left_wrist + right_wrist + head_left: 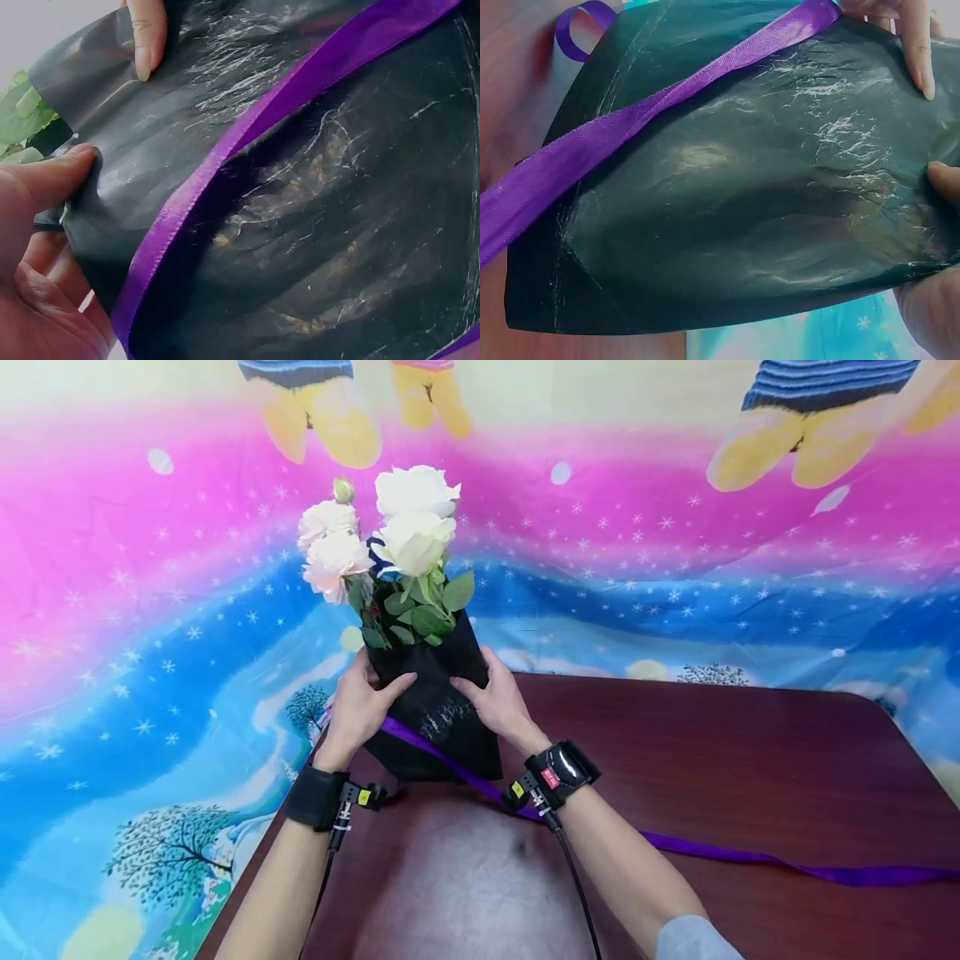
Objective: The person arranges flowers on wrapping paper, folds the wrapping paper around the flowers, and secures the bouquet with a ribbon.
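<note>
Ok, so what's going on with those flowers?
A person is holding a black wrapper with white flowers and pale pink ones sticking out of its top. The left hand grips one side of it and the right hand grips the other. A purple ribbon slants across the front of the wrapper and trails off over the dark red table. No bow shows in it.

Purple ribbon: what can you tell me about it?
The purple ribbon is long, flat and satin-like in sheen. It slants across the front of the black wrapper, from near the left hand down to the right, passes below the right forearm, then trails with slight twists over the dark red table and out of the head view. No knot shows.
</note>
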`<move>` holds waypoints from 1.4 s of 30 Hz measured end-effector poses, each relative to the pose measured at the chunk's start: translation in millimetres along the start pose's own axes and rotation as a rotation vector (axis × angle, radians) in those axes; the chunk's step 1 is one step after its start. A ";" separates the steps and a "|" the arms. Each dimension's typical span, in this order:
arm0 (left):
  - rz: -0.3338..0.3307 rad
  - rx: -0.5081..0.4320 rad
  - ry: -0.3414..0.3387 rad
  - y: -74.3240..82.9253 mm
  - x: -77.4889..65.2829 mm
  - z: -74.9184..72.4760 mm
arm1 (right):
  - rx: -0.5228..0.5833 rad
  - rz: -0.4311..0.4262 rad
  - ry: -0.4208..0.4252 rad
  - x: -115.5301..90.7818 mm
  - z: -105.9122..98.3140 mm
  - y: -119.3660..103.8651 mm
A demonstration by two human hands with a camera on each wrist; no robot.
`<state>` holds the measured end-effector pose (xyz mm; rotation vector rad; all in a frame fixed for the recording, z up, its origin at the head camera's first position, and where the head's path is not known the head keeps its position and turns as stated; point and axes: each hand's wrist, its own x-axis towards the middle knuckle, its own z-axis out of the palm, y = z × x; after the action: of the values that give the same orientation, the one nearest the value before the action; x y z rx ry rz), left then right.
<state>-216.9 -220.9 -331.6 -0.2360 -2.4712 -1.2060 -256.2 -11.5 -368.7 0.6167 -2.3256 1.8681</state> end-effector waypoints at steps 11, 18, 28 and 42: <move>0.035 -0.005 -0.021 16.3 15.7 6.9 | -0.031 -0.071 0.062 2.6 -21.5 -8.4; 0.021 -0.090 -0.047 22.7 18.5 15.0 | -0.058 -0.108 0.064 1.2 -37.8 -13.6; 0.029 -0.171 -0.062 23.9 20.7 38.4 | -0.156 -0.105 0.022 -5.7 -64.9 -14.9; 0.019 -0.414 -0.248 65.1 14.4 59.9 | 0.154 0.029 -0.006 -28.5 -104.6 -0.2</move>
<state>-225.6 -133.9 -312.3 -0.5474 -2.3815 -1.7665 -248.5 95.3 -352.0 0.6084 -2.2202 2.0757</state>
